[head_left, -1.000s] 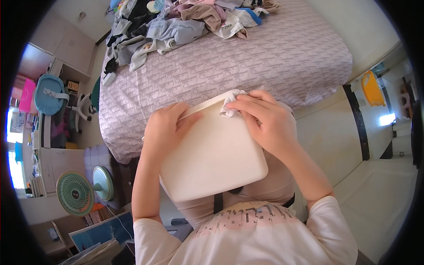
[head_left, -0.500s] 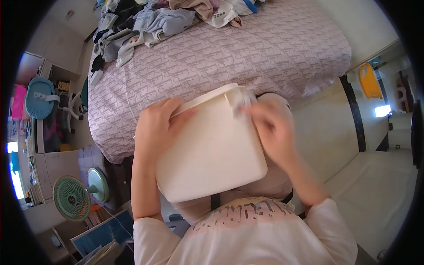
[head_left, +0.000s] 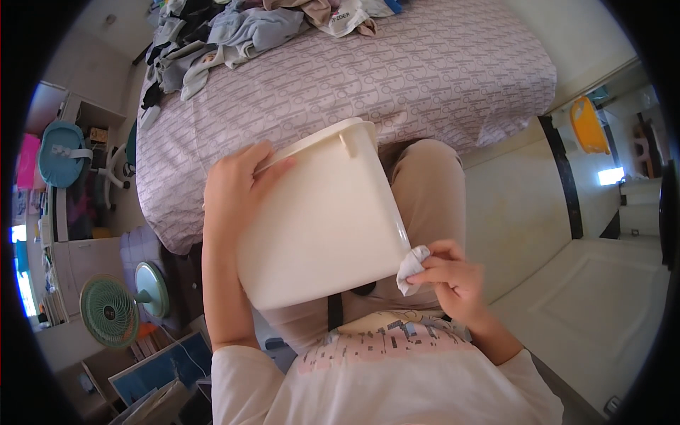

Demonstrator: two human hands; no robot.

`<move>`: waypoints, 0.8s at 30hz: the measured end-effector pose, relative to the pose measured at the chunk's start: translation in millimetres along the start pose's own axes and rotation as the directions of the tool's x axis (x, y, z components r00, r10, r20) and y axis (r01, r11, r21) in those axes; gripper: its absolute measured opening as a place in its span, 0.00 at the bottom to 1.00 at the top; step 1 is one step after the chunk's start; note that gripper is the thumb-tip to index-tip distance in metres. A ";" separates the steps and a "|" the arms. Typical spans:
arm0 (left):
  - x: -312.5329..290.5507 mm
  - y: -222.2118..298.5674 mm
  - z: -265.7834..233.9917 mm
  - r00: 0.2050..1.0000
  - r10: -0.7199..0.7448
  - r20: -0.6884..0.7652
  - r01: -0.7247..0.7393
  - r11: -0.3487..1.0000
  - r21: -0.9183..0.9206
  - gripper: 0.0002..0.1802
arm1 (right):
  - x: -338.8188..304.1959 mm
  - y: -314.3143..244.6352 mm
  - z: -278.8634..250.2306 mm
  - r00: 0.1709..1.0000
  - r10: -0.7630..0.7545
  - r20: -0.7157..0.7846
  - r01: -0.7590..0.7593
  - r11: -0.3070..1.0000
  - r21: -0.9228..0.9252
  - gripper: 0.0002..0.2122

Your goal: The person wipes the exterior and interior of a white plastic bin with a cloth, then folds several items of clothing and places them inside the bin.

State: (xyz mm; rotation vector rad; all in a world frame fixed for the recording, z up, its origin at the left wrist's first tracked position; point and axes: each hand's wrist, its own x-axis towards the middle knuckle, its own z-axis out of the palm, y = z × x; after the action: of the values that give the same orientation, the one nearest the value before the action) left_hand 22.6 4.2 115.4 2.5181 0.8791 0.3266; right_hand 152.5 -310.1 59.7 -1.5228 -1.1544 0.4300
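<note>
Bed: at 12 o'clock from the lap, with a clothes pile towards 11. A hard forward tip could send the white bin against the bed's edge.

Bin: lies tilted across the lap, rim towards 12 o'clock, the trousered legs beneath and beside it. Main hazard, in my judgement: its smooth wall could slide off the thighs if a leg shifts or pressure falls unevenly.

Hands: the left hand is closed over the rim at 10 o'clock, thumb on the face; its other fingers are partly hidden. It alone appears to steady the bin, so a loosened grip would probably let it swing. The right hand, at 4 o'clock, pinches a white cloth against the corner; pushing hard there could twist the bin.

Cloth: small and crumpled; a weak pinch might drop it.

Peg: juts out near 12 o'clock below the rim; cloth could snag there.
</note>
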 end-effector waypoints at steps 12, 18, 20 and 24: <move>-20.6 -21.0 -32.0 1.000 0.014 0.025 -0.011 0.995 -0.103 0.20 | -21.4 8.0 11.7 0.975 -0.223 0.013 0.222 0.960 -0.174 0.15; -45.0 -60.8 -77.7 0.926 -0.302 -0.226 0.095 0.767 -0.635 0.16 | 18.4 -40.1 -33.7 0.840 -0.481 -0.251 0.430 0.872 -0.233 0.10; -42.8 -110.3 -68.7 0.868 -0.392 -0.306 0.006 0.623 -0.782 0.19 | 45.8 -54.4 -27.5 0.793 -0.553 -0.257 0.499 0.831 -0.248 0.10; -20.9 -132.7 -3.6 0.892 -0.406 -0.199 -0.044 0.361 -0.932 0.19 | 110.3 -77.9 -8.8 0.751 -0.624 -0.213 0.538 0.767 -0.350 0.10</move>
State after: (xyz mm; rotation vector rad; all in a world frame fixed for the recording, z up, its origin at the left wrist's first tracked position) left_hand -64.9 84.4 52.4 1.2459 0.7731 0.9855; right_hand 176.2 -230.6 166.7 -1.2902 -1.3886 -0.4136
